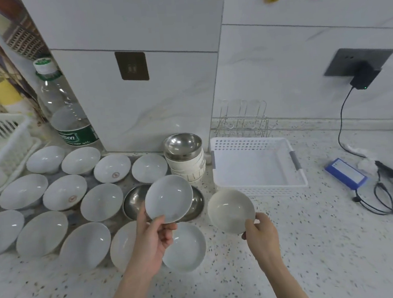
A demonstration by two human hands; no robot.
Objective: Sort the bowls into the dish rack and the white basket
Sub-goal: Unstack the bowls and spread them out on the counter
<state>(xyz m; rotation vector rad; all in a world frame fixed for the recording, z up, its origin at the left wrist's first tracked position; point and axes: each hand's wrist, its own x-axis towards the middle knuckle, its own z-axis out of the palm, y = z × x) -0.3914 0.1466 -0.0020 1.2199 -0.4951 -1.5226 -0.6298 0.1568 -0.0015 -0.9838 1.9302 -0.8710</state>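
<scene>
Holding one bowl in each raised hand.
Left hand [157,234] pinches a white bowl [169,198] (tilted); right hand [261,232] grips a cream bowl [230,209] beside the white basket [299,163].

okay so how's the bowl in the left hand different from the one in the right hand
The left hand holds a pale bluish-white bowl, while the bowl in the right hand is cream. The bluish-white bowl is up over the steel bowl; the cream bowl sits nearer the white basket. The bluish-white bowl looks shallower. Both are plain, round, empty, tilted toward the camera and pinched at the near rim.
</scene>
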